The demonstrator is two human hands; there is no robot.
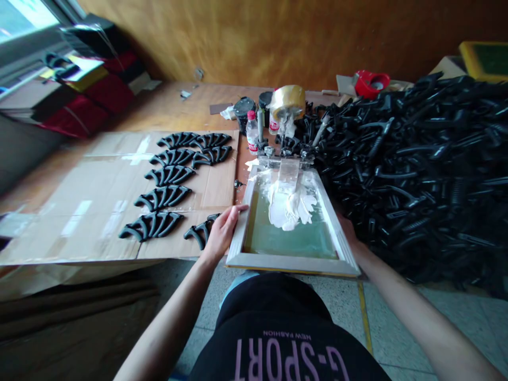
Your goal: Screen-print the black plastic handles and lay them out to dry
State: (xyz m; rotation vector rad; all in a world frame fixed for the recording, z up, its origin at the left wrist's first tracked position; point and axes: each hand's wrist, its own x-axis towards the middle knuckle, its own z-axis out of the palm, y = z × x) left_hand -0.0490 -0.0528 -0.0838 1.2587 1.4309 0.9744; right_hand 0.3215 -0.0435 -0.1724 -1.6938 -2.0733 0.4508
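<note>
A screen printing frame (291,262) with a pale metal border and green mesh lies in front of me, fixed at its far end by a metal hinge clamp (286,160). White ink (291,206) is spread thickly over the far part of its mesh, and a squeegee (288,172) rests there. My left hand (223,233) is closed at the frame's left side, thumb and finger against the border. At the right side, my right hand (350,233) is mostly hidden behind the frame, its fingers out of sight. Just left of my left hand are black curved plastic parts (200,233).
A cardboard sheet (95,174) on the left bears several fanned groups of black parts (153,225). A big heap of black parts (416,174) fills the right. Behind the frame stand a red-capped bottle (252,132), a tape roll (288,100) and a dark tub (245,111).
</note>
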